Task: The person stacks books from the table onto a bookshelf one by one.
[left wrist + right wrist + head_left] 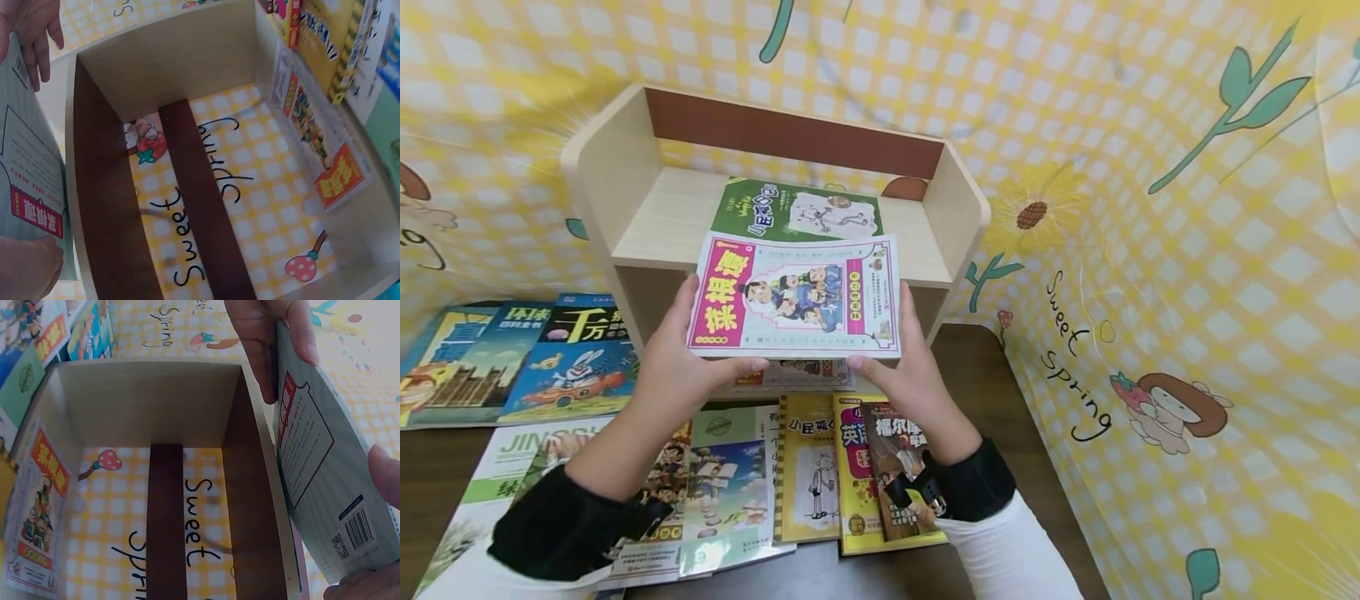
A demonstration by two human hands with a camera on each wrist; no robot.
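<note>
Pink-covered book (pixel 795 296) held level, just in front of wooden shelf (pixel 617 158), above books spread on table (pixel 992 367). Left hand (pixel 681 358) grips its 9 o'clock edge, right hand (pixel 898 358) its 3 o'clock edge, thumbs on cover. Green book (pixel 793 210) lies flat on upper shelf board, at 12 o'clock.

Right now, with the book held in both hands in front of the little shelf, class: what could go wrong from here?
1. The pink-bordered book is held only at its side edges by the left hand and right hand, so it might sag or slip.
2. The green book already lies on the wooden shelf, so sliding in could nudge it.
</note>
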